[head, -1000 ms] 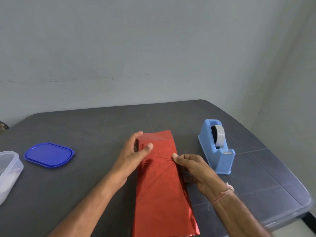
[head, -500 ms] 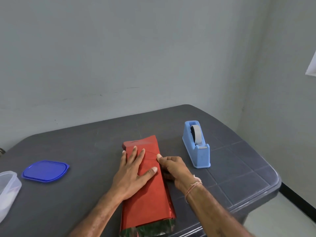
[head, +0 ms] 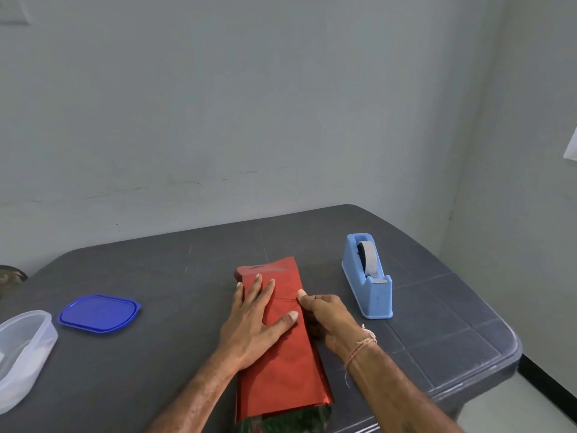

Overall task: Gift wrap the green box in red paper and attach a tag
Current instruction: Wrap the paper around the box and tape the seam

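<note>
I am pressing my left hand [head: 259,323] flat and open on the red paper [head: 281,364] at lower centre. My right hand [head: 324,314] is pinching its right edge; I am pulling it taut before reaching for the tape dispenser [head: 368,276].

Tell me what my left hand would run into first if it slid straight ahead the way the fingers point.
Probably only the far folded end of the red paper; the left hand lies flat on it, and beyond looks like bare table.

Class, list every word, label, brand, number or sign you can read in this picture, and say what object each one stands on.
None: no readable text shows anywhere.
Tape dispenser: plain blue, no brand visible.
Red paper: plain foil.
Blue lid and clear container: no labels visible.
</note>
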Available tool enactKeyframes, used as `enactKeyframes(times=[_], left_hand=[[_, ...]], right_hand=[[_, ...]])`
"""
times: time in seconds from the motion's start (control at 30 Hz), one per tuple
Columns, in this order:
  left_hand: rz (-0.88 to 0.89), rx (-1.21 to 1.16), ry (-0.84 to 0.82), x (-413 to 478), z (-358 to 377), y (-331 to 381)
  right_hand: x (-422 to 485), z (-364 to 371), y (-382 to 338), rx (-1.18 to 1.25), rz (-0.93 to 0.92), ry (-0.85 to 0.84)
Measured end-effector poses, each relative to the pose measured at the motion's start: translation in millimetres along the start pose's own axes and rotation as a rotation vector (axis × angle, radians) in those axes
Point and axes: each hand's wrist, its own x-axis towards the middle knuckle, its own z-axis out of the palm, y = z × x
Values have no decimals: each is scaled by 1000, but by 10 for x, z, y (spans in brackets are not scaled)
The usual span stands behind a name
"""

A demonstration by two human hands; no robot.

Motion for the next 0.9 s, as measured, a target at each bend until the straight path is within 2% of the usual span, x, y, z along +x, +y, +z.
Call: enactKeyframes(times=[0.63, 0.77, 0.9], left_hand=[[6, -61, 51, -14, 10, -61], [-4, -165, 83, -36, -16, -190], [15, -415, 143, -118, -40, -386]], right_hand=[[-57, 111, -95, 8, 17, 46], [-82, 257, -189, -80, -46, 17], [-184, 456, -330, -210, -142, -9]])
